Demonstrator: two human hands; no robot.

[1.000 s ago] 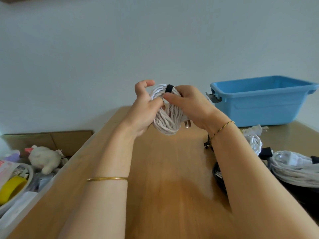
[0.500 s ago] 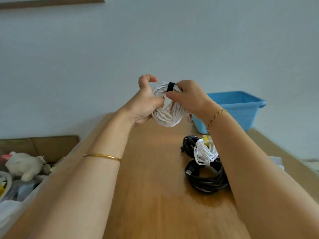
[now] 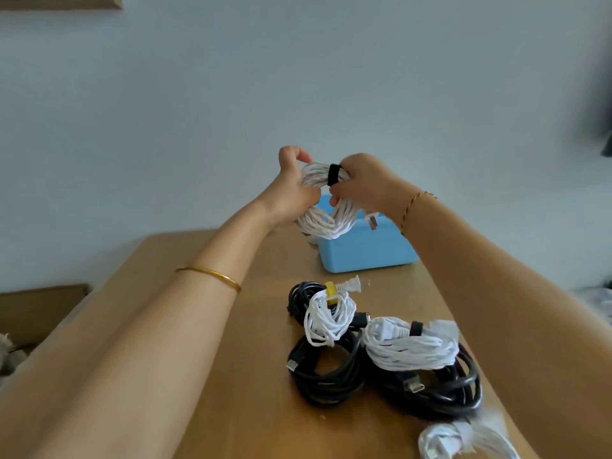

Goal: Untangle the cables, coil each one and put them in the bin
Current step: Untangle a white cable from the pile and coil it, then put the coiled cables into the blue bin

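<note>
- Hands: both are raised above the desk and closed on one white coil. The left hand is curled round its left side, and the right hand grips it beside the black strap on top.
- The coil is held upright as a ring, its longer axis running top to bottom, with a plug hanging at its lower right.
- The blue bin lies just beyond and below the coil, slightly to the right. The right hand is judged the nearer one.
- The bin's near rim is hidden by the lower loop, so it cannot be told whether the coil is already over the opening.
- A short forward and downward release is judged enough, and no obstacle is seen between.
- Near the bin's front, a small white coil with a yellow tie, two black coils and a strapped white bundle are left lying close together.
- Open desk is seen to the left, while the bin stands by the far edge, close to the wall.
</note>
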